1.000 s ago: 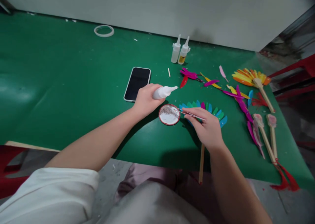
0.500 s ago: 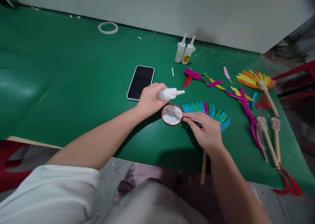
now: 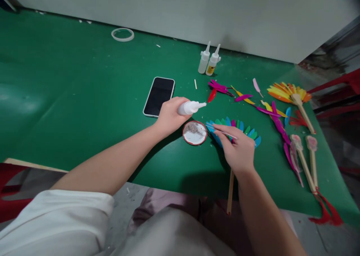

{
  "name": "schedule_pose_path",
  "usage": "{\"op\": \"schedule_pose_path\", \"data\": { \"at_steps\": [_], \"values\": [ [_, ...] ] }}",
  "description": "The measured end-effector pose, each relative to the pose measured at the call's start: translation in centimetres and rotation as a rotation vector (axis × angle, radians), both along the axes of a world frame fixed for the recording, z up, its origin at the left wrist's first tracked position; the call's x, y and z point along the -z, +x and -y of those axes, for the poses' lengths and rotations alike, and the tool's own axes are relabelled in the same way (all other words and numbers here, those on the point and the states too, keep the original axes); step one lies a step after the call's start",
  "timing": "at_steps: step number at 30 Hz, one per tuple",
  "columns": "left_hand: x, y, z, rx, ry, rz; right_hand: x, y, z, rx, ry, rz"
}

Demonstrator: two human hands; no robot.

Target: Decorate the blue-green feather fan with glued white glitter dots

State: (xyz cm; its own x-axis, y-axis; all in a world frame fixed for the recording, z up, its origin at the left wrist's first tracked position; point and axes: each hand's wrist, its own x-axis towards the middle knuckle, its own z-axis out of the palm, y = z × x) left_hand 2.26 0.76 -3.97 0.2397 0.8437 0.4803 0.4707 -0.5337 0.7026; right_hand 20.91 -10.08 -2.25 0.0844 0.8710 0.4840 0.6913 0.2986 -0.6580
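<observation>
My left hand (image 3: 171, 113) is wrapped round a white glue bottle (image 3: 188, 108), its nozzle tilted to the right. Just below the bottle lies a small round red-rimmed dish (image 3: 194, 138) with grey bits in it. Between the fingertips of my right hand (image 3: 239, 149) are tweezers (image 3: 225, 130), their tips left of my fingers and beside the dish. Whether the tips grip anything is too small to tell. Under my right hand lies a fan of blue, green and magenta feathers (image 3: 257, 140), partly hidden, its wooden handle (image 3: 230, 192) reaching over the table edge.
A phone (image 3: 159, 97) lies left of the bottle. Two more glue bottles (image 3: 204, 62) stand at the back. Loose magenta feathers (image 3: 278, 124), a yellow-orange feather fan (image 3: 289, 92) and two wooden sticks (image 3: 305, 166) with red tassels are on the right. A white ring (image 3: 122, 35) lies far left.
The tweezers in my right hand have moved right, out of the dish to a spot over the feather fan's left edge. My left hand still holds the bottle in nearly the same place.
</observation>
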Motion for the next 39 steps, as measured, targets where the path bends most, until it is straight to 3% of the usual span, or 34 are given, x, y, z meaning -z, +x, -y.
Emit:
{"op": "schedule_pose_path", "data": {
  "at_steps": [5,10,19,25,30,39],
  "values": [
    [-0.42,0.42,0.09,-0.094,-0.121,0.094,0.53,-0.52,-0.41,-0.096,-0.025,0.072],
    [-0.64,0.46,0.19,-0.112,-0.183,0.139,0.64,-0.32,-0.59,-0.094,-0.069,0.08],
    [0.18,0.22,-0.14,0.023,-0.161,0.105,0.31,0.42,-0.25,0.066,-0.073,-0.04],
    [0.12,0.32,-0.2,0.08,-0.211,0.152,0.36,0.41,-0.28,-0.017,-0.077,0.043],
    [-0.11,0.45,-0.05,0.052,-0.251,0.149,0.55,0.26,-0.2,-0.083,-0.045,0.136],
    [-0.47,0.51,0.13,0.038,-0.264,0.126,0.68,0.06,-0.17,-0.078,-0.068,0.142]
  ]
}}
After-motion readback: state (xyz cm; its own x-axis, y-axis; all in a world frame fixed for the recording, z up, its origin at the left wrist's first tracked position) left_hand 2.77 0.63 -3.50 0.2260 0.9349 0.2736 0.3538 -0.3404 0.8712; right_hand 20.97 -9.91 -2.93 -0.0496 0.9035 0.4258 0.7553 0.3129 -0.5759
